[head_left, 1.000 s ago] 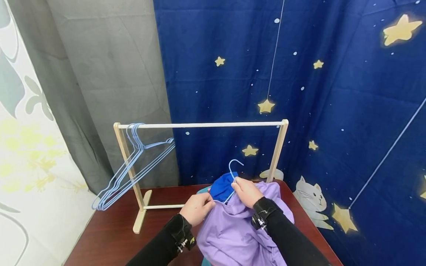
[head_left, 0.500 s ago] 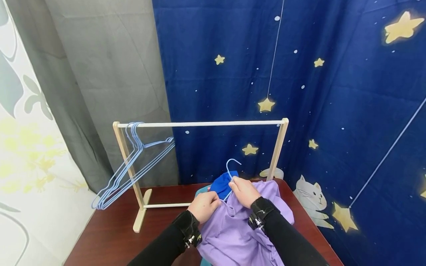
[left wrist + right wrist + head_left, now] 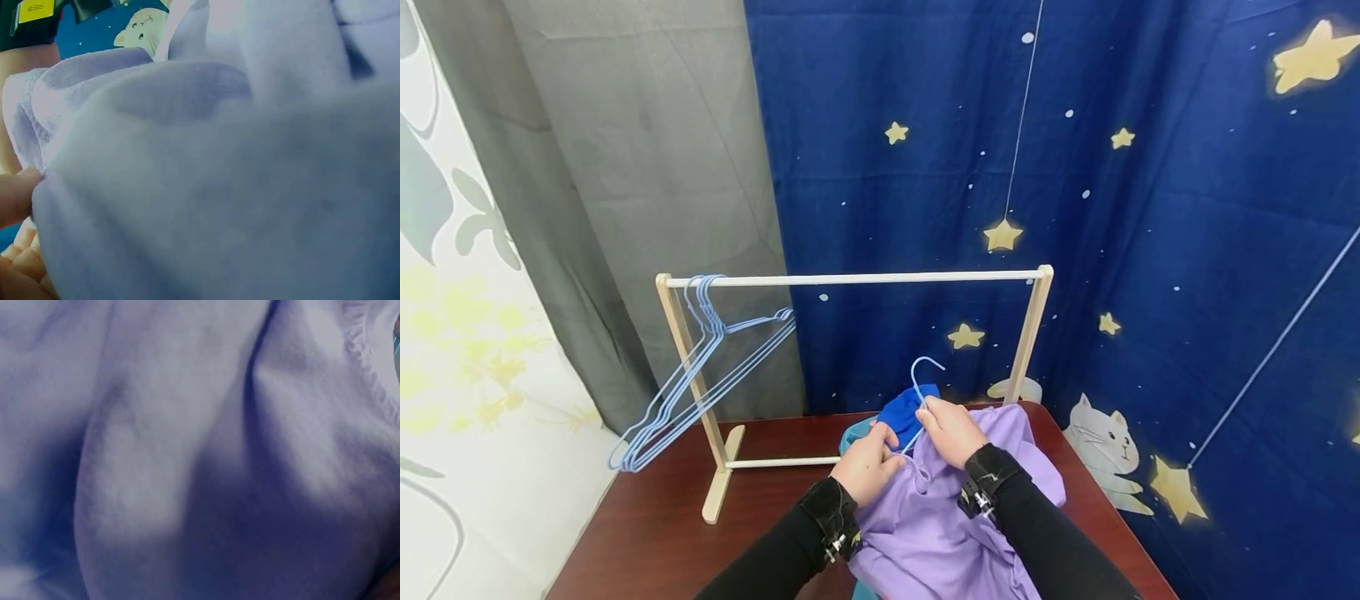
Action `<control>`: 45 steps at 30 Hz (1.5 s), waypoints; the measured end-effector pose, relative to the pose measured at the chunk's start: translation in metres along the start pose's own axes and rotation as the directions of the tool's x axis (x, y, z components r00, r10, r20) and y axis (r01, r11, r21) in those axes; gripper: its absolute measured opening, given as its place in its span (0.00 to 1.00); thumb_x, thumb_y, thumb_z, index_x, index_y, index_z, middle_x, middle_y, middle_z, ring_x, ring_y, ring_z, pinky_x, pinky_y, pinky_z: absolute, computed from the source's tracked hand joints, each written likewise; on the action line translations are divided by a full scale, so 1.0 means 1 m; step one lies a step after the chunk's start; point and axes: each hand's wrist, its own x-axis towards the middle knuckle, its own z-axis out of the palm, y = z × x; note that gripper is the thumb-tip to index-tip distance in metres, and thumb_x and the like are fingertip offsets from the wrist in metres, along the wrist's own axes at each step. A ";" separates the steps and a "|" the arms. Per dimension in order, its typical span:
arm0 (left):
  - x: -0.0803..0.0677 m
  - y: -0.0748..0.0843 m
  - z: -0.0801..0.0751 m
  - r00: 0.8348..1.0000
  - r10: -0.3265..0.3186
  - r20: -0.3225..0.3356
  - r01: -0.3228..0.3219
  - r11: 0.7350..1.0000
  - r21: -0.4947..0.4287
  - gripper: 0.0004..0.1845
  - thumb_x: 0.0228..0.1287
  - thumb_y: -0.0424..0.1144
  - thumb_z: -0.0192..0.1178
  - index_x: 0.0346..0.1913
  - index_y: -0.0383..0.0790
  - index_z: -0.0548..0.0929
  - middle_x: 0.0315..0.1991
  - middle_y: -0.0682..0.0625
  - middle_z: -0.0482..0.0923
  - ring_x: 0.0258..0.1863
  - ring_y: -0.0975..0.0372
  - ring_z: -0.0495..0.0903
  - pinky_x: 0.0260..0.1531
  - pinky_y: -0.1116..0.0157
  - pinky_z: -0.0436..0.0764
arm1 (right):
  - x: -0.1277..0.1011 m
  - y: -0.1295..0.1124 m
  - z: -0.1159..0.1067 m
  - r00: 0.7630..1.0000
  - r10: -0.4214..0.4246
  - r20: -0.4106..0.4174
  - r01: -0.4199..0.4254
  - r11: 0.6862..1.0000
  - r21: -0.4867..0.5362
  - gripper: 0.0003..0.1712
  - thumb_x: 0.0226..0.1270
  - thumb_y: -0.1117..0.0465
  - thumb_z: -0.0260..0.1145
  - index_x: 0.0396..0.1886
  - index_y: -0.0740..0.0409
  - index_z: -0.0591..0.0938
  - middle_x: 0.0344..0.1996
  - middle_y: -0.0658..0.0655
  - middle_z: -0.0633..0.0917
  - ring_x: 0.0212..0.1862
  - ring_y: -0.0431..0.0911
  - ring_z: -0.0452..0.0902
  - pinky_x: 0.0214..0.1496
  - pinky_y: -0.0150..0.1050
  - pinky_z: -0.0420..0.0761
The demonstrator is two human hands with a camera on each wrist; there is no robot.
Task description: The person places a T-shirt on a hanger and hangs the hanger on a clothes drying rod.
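One second later, the left hand [image 3: 867,470] is sitting closer to the right hand [image 3: 952,433], pinching the purple cloth garment [image 3: 936,546] lying crumpled on the right of the reddish-brown tabletop [image 3: 655,542]; the right hand is gripping the light-blue wire hanger [image 3: 917,389].

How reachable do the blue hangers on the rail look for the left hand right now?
Probably yes, after letting go: the left hand pinches the purple garment, but nothing visible blocks the space between that hand and the blue hangers on the rail.
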 end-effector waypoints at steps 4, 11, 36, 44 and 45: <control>-0.004 0.000 0.000 0.998 -0.003 -0.067 0.011 0.992 0.124 0.12 0.64 0.43 0.68 0.32 0.43 0.76 0.19 0.58 0.72 0.20 0.66 0.72 0.23 0.64 0.72 | 0.000 0.002 0.000 1.000 0.008 -0.007 -0.008 1.000 -0.001 0.16 0.78 0.60 0.58 0.25 0.50 0.69 0.19 0.47 0.65 0.22 0.43 0.65 0.29 0.39 0.66; -0.010 0.003 -0.003 0.993 0.117 -0.013 -0.106 0.941 0.321 0.09 0.70 0.44 0.63 0.30 0.50 0.83 0.24 0.58 0.79 0.26 0.64 0.78 0.26 0.63 0.75 | 0.000 0.003 0.000 1.000 0.008 -0.025 -0.009 1.000 -0.007 0.16 0.78 0.60 0.59 0.26 0.50 0.69 0.19 0.48 0.66 0.23 0.43 0.66 0.29 0.39 0.67; -0.026 -0.009 -0.013 0.991 0.107 0.083 -0.119 0.981 0.153 0.06 0.70 0.35 0.62 0.33 0.47 0.78 0.24 0.60 0.71 0.25 0.68 0.70 0.29 0.67 0.71 | -0.013 0.069 -0.043 0.985 0.027 -0.171 -0.056 0.984 -0.166 0.20 0.73 0.66 0.55 0.60 0.61 0.83 0.60 0.67 0.80 0.68 0.66 0.67 0.70 0.61 0.61; -0.026 -0.012 -0.011 0.991 0.103 0.086 -0.114 0.985 0.132 0.06 0.70 0.36 0.62 0.34 0.48 0.79 0.25 0.60 0.72 0.26 0.68 0.70 0.29 0.67 0.71 | -0.025 0.095 -0.043 0.988 0.036 -0.152 -0.060 0.985 -0.159 0.07 0.70 0.64 0.63 0.39 0.55 0.88 0.47 0.63 0.83 0.57 0.63 0.73 0.60 0.61 0.70; -0.027 -0.013 -0.011 0.991 0.104 0.084 -0.115 0.985 0.130 0.05 0.70 0.36 0.62 0.34 0.47 0.79 0.26 0.60 0.73 0.26 0.68 0.71 0.29 0.67 0.71 | -0.026 0.096 -0.043 0.987 0.042 -0.153 -0.065 0.987 -0.147 0.06 0.70 0.64 0.64 0.38 0.55 0.87 0.47 0.63 0.83 0.57 0.63 0.73 0.59 0.61 0.70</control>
